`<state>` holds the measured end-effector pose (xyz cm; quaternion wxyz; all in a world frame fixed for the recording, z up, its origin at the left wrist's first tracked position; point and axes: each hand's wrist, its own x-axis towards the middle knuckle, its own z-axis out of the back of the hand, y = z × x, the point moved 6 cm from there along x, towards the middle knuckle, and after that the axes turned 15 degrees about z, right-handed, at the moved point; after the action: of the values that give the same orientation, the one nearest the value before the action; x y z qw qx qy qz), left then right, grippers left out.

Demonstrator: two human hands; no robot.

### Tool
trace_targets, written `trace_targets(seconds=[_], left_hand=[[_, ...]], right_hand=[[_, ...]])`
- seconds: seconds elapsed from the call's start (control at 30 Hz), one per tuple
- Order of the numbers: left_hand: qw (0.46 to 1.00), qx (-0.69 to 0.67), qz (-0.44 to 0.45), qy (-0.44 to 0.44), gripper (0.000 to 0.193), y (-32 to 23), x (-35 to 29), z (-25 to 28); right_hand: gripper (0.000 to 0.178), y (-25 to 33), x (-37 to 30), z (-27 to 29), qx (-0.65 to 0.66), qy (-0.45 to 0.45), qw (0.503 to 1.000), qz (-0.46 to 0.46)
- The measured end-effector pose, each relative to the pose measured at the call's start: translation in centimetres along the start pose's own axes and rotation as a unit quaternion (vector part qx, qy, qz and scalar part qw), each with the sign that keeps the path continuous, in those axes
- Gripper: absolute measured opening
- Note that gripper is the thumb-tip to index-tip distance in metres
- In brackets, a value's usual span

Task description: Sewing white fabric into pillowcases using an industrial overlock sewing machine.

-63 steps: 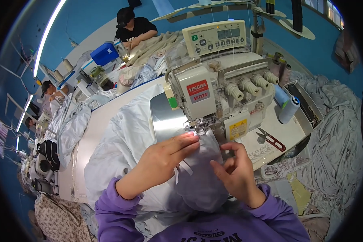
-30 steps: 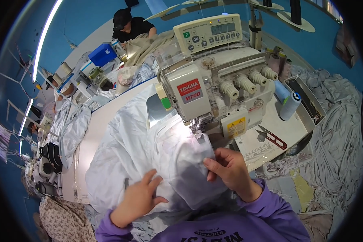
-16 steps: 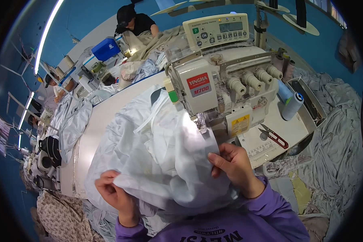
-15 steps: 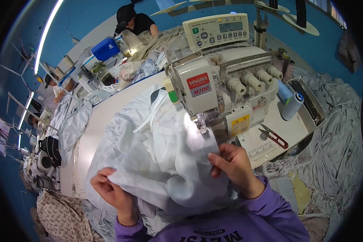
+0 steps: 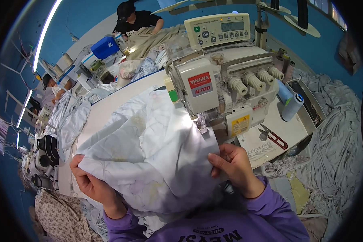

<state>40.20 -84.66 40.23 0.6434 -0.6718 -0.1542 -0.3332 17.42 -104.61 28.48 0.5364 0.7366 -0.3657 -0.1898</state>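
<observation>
The sewing machine (image 5: 208, 101) bears a lettered red-and-grey label (image 5: 200, 84) and a yellow warning label (image 5: 240, 125). Its panel (image 5: 189, 29) has marked buttons (image 5: 205, 34) beside and below a screen (image 5: 232, 26). A ruler scale (image 5: 260, 150) lies on the surface (image 5: 291, 130). Dark lettering (image 5: 212, 231) crosses a purple sweatshirt (image 5: 177, 229), and a blue box (image 5: 102, 49) shows a white mark (image 5: 110, 44).

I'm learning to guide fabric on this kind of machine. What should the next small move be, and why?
I'd probably have the left hand draw the pale fabric a little flatter: loose folds lie between the hands, while the right hand pinches its edge near the presser foot of the overlock sewing machine.
</observation>
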Motion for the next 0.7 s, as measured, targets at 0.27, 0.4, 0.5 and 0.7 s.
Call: trace_targets(seconds=[0.27, 0.4, 0.5, 0.7], left_hand=[[0.999, 0.010, -0.045, -0.005, 0.019, -0.3, 1.1, 0.0], [0.997, 0.018, -0.069, -0.007, 0.018, -0.4, 2.1, -0.1], [0.998, 0.001, -0.070, -0.010, 0.017, -0.5, 3.1, -0.8], [0.996, -0.033, -0.073, -0.049, 0.016, -1.0, 4.7, -0.9]], right_hand=[[0.020, 0.1, 0.1, 0.0, 0.001, -0.007, 1.000, 0.003], [0.023, -0.1, 0.0, 0.1, -0.005, 0.008, 1.000, 0.013], [0.023, 0.1, 0.2, 0.0, -0.027, 0.005, 1.000, 0.009], [0.018, 0.3, 0.0, -0.2, 0.009, 0.003, 1.000, -0.001]])
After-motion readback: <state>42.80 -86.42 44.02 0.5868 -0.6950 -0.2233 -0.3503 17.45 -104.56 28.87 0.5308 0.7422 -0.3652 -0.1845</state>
